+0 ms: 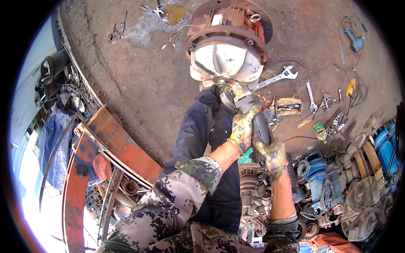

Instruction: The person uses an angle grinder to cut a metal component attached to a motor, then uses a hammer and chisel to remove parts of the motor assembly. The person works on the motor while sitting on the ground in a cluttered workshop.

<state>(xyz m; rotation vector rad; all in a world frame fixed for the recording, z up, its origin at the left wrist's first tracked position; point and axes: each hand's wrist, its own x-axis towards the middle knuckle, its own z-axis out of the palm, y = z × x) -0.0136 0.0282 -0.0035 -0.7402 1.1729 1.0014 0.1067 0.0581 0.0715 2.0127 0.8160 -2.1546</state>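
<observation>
Both my hands wear yellow patterned gloves and hold an angle grinder. My left hand is closed round the front of its body, and my right hand grips the rear body, lower and to the right. The grinder's head and guard are at the neck of a rusty motor with a white ribbed housing, where small bright flecks show; the exact contact is hidden. My legs in dark trousers reach up to the housing, just left of the grinder.
Wrenches, a wooden box of small tools and a power tool lie on the floor at right, among cables. Blue pumps and fan guards are piled at lower right. Orange steel beams stand at left.
</observation>
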